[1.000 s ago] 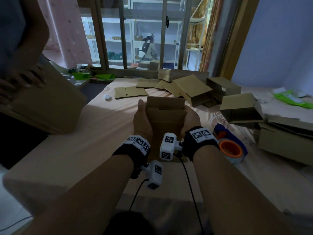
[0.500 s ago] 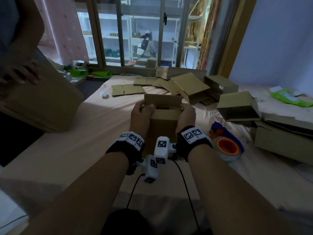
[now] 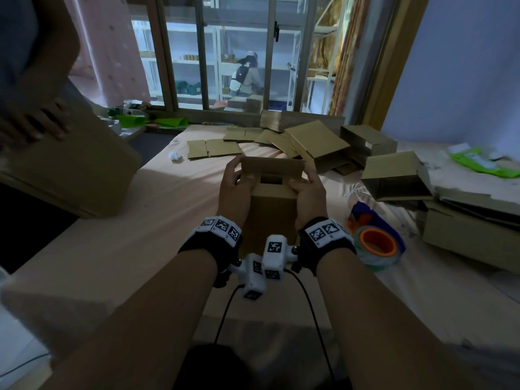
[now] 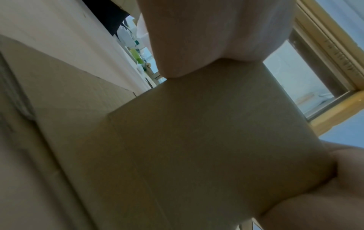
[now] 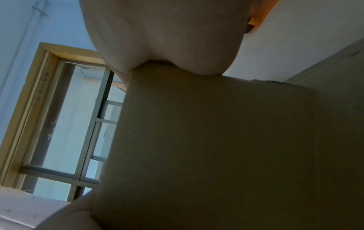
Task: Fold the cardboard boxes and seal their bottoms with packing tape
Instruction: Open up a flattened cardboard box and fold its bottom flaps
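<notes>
A small brown cardboard box (image 3: 272, 209) stands upright on the table in front of me. My left hand (image 3: 234, 184) grips its left side and my right hand (image 3: 307, 190) grips its right side, thumbs lying over the folded side flaps. The far flap (image 3: 272, 166) stands up and a dark gap (image 3: 270, 180) shows between the flaps. Both wrist views are filled by a box wall (image 4: 206, 147) (image 5: 216, 147) with a palm pressed against it. A packing tape dispenser (image 3: 375, 242) with an orange core lies on the table just right of my right wrist.
Several flat and erected boxes (image 3: 318, 144) lie at the table's far side and right, one open box (image 3: 394, 177) close by. Another person's hand (image 3: 31, 123) rests on a large cardboard box (image 3: 70, 167) at the left. A crumpled paper ball (image 3: 176, 157) lies beyond.
The box has gone from tilted toward me to upright. My thumbs have pushed the side flaps down over the opening, and both hands have slid up to the top edge.
</notes>
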The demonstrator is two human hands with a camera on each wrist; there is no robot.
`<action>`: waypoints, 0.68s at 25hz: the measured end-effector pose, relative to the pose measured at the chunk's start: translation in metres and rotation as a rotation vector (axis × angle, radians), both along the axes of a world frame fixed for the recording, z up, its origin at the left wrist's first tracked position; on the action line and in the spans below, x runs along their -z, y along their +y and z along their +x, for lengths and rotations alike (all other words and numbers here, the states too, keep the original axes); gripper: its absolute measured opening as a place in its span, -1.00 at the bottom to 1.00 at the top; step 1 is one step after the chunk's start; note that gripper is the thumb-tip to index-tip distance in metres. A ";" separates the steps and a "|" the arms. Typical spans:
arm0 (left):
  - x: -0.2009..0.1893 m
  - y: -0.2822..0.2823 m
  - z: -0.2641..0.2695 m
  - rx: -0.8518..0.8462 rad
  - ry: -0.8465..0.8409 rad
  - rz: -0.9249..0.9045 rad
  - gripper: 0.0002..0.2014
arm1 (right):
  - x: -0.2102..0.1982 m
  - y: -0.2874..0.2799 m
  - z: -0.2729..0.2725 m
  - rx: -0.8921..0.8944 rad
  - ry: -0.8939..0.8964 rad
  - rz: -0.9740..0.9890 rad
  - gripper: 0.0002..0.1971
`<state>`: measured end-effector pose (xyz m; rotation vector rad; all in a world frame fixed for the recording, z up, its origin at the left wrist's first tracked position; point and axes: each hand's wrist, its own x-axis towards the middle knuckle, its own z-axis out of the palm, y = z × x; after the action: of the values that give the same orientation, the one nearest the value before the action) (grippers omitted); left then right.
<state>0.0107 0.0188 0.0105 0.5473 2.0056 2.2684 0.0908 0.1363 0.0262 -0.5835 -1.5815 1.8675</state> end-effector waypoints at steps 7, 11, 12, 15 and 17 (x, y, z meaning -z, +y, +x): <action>0.004 0.000 0.002 -0.070 0.007 0.002 -0.75 | 0.010 -0.003 -0.005 0.030 0.054 -0.055 -0.81; 0.006 0.003 0.000 -0.105 0.029 0.018 -0.91 | 0.011 0.002 -0.008 0.084 0.019 -0.001 -0.97; 0.006 0.003 0.001 -0.109 0.028 0.015 -0.94 | 0.011 0.002 -0.009 0.091 0.005 0.020 -0.98; 0.004 0.004 0.002 -0.105 0.009 0.009 -0.96 | 0.012 0.003 -0.010 0.099 -0.020 0.039 -0.95; 0.003 0.004 0.001 -0.106 0.001 0.000 -0.90 | 0.012 0.005 -0.011 0.098 -0.018 0.027 -0.93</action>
<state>0.0119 0.0230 0.0073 0.4528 2.0833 2.3267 0.0793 0.1410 0.0140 -0.6553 -1.5588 1.7707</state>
